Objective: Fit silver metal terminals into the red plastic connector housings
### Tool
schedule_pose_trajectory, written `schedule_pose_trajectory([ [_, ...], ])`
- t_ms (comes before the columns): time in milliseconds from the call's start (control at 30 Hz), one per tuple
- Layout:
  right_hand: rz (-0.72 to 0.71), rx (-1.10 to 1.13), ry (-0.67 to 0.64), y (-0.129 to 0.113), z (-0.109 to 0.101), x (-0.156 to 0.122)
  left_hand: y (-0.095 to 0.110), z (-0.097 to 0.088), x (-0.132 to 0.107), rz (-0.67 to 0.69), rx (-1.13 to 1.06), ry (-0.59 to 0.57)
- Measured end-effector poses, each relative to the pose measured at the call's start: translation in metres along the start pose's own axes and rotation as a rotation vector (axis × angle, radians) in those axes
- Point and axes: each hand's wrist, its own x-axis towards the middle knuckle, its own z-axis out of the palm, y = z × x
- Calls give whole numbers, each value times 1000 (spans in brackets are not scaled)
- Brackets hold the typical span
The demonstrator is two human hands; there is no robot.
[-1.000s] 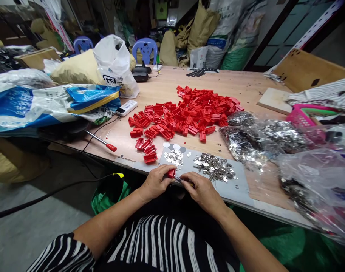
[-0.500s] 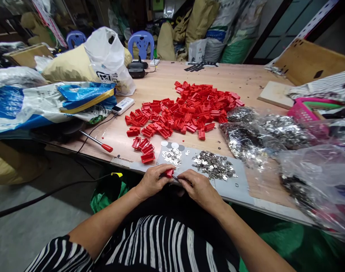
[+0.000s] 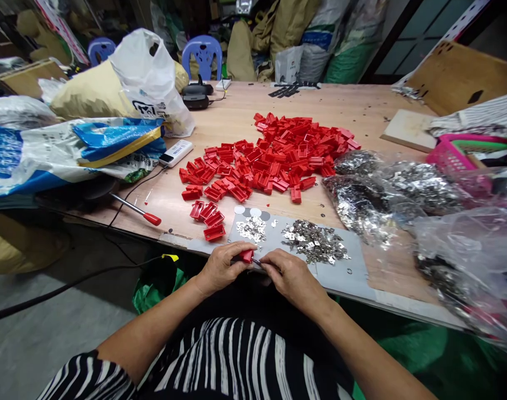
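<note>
My left hand [image 3: 225,266] is closed around a small red plastic case [image 3: 247,255] at the table's front edge. In my right hand [image 3: 287,271], thumb and fingers pinch a thin dark metal tool [image 3: 256,261], whose tip meets the red case. The tool's kind is not clear, since the fingers cover most of it. Just beyond my hands lie a pile of shiny small metal plates [image 3: 252,229] and a larger, duller pile of metal pieces [image 3: 315,241], both on a grey sheet [image 3: 340,278]. Several red cases [image 3: 214,233] lie near my left hand.
A big heap of red cases [image 3: 278,155] covers the table's middle. Clear bags of metal parts [image 3: 357,205] and a pink basket [image 3: 448,153] stand at the right. At left are plastic sacks [image 3: 120,139], a white power bank [image 3: 176,153] and a red-tipped lever [image 3: 152,218].
The view has shifted slightly, so the table's things appear a little higher and further left. Both hands keep the same grip on the red case and the tool.
</note>
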Motion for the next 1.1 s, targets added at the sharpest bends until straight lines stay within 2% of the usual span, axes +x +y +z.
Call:
schedule_pose_trajectory([
  [333, 197, -161, -35, -32, 2, 3, 1, 1, 0, 28, 49, 4],
  [633, 101, 193, -40, -7, -7, 6, -3, -4, 1, 33, 22, -27],
  [867, 61, 96, -61, -13, -5, 10, -5, -3, 0, 14, -8, -85],
  [1100, 83, 12, -43, -22, 3, 10, -5, -1, 1, 17, -21, -65],
])
